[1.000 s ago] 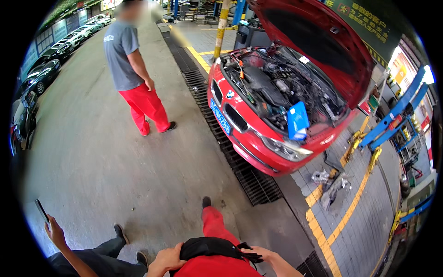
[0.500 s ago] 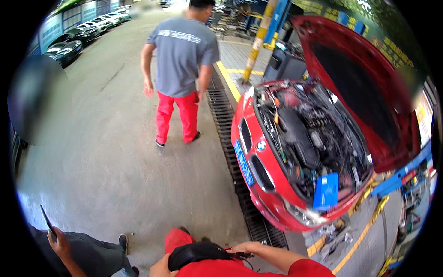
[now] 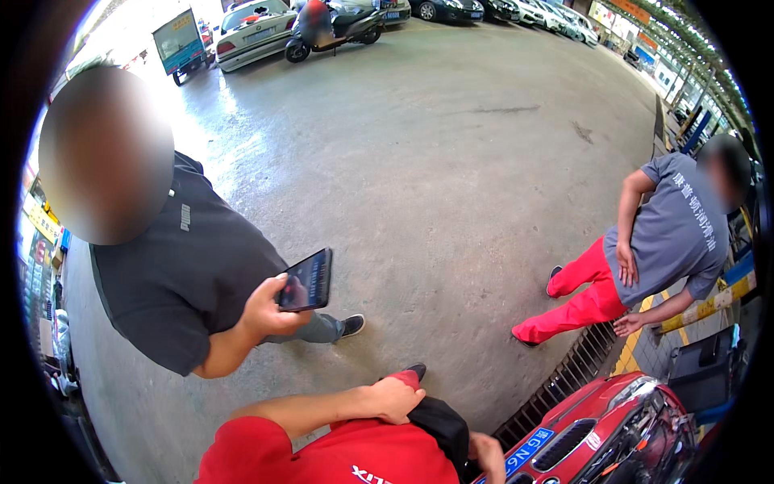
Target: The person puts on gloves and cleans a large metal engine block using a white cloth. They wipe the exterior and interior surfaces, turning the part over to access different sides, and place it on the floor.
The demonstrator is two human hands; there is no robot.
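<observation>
My left hand (image 3: pixel 395 400) lies at my waist, its fingers curled over the near end of a black waist bag (image 3: pixel 442 429). Beyond the bag's other end, my right hand (image 3: pixel 486 453) hangs close to it near the lower edge. Its fingers are partly hidden, so I cannot tell whether it grips anything. My red shirt (image 3: pixel 363 452) fills the lower middle. At the lower right stands a red car (image 3: pixel 597 411) with its engine bay exposed; my right hand is nearest to its front end.
On the left a person in a dark shirt (image 3: pixel 218 266) holds a phone (image 3: pixel 306 281). To the right, a person in a grey shirt and red trousers (image 3: pixel 572 290) stands beside the floor grate (image 3: pixel 564 375). Parked cars (image 3: pixel 256 34) and a scooter (image 3: pixel 334 34) line the back.
My view has swung left, so the red car and the grey-shirted person now sit farther right. The person with the phone has come fully into view. My hands stay by the waist bag.
</observation>
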